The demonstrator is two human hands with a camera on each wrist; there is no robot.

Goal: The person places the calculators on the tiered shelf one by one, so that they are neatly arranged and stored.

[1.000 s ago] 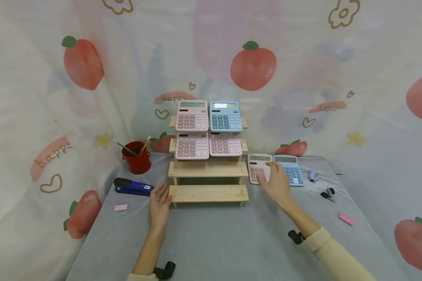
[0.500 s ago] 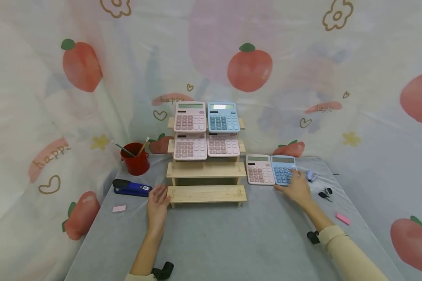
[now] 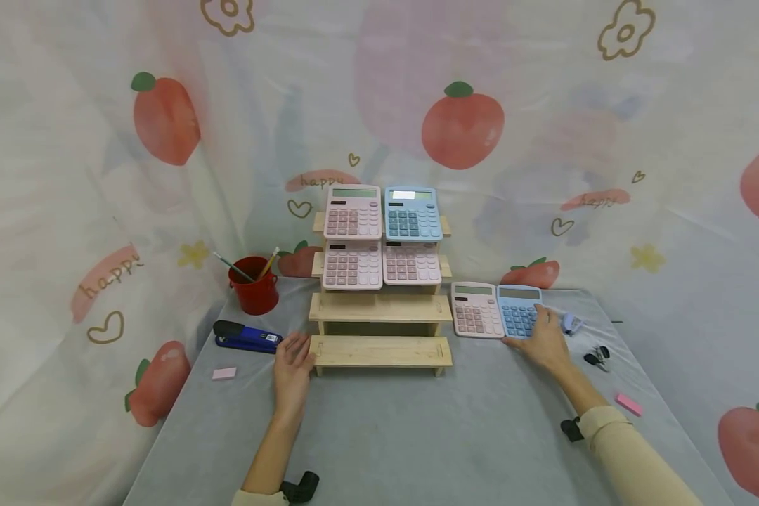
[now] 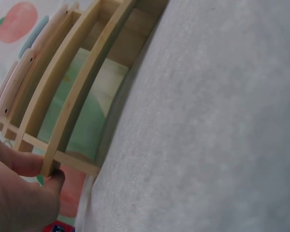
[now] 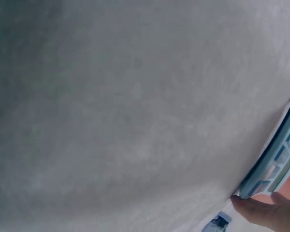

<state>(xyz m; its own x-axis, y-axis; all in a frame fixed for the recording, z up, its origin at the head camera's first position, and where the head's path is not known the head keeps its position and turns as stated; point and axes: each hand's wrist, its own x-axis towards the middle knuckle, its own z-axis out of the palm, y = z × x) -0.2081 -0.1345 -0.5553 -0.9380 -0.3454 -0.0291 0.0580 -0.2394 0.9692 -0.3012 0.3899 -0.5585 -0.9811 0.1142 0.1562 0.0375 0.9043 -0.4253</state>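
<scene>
A stepped wooden rack (image 3: 379,351) stands mid-table. My left hand (image 3: 293,372) pinches the left end of its lowest shelf; the left wrist view shows thumb and finger on either side of the plank end (image 4: 50,164). On the table right of the rack, a pink calculator (image 3: 476,313) and a blue calculator (image 3: 517,302) lie side by side. My right hand (image 3: 546,344) holds the blue one at its edges, the thumb near the bottom and fingers on the right side. In the right wrist view, a digit touches a corner of this calculator (image 5: 275,154).
Pink calculators (image 3: 353,212) and another blue calculator (image 3: 412,214) fill the rack's top two tiers. Left of it are a red pencil bucket (image 3: 256,287), a blue stapler (image 3: 248,337) and an eraser (image 3: 224,373). At right lie clips (image 3: 597,356) and a pink eraser (image 3: 629,404).
My right hand has moved right, from over the pink calculator to the blue one, and has stayed there since half a second ago. My left hand keeps its place on the rack.
</scene>
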